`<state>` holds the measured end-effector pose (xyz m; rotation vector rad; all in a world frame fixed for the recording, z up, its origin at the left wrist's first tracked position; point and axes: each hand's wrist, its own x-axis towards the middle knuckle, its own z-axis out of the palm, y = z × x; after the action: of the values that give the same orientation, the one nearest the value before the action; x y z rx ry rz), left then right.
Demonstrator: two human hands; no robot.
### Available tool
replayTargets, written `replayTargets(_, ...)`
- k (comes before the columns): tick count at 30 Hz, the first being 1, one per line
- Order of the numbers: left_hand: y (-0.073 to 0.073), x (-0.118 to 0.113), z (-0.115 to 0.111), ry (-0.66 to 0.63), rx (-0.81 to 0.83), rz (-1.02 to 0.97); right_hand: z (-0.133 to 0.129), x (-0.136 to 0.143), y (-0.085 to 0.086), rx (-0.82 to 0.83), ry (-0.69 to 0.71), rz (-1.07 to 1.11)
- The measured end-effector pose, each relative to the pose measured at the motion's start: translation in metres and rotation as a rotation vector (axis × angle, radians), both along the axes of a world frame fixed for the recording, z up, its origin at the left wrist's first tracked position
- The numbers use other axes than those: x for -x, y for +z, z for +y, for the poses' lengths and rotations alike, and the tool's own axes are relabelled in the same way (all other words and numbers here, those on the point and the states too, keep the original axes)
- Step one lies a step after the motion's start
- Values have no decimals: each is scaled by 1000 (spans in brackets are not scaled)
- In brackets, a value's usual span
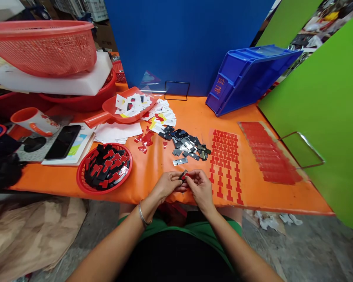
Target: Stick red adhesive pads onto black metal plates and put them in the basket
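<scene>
At the front of the orange table my left hand (166, 185) pinches a small black plate (182, 175). My right hand (202, 189) meets it there, its thumb and fingers closed on a small red sticker (184, 178) against the plate. The fingers hide part of both. Just beyond my hands lies a loose pile of black and shiny plates (181, 141). To the right, a clear sheet carries rows of red T-shaped stickers (225, 148). On the left a red basket (80, 181) holds black plates, many with red stickers on them.
A red scoop (98, 118) with white paper pieces lies behind scattered red scraps (145, 140). Left are a phone (63, 141), a mug (35, 120) and a large colander (47, 47). A tilted blue bin (238, 80) and a red sheet (267, 150) are at right, beside a green panel (320, 117).
</scene>
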<state>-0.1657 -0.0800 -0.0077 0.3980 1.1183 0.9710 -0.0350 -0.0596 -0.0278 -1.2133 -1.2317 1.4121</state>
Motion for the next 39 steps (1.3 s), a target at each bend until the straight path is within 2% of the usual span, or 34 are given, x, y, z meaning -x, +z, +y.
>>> replayTargets(22, -1, 1, -1, 19, -13, -27, 0, 1, 2, -4, -11, -41)
replayTargets(28, -4, -4, 0, 44, -1, 26, 0, 1, 0, 10, 4, -36)
replayTargets(39, -12, -15, -2, 122, -63, 106, -9, 1, 1, -177, -2, -158)
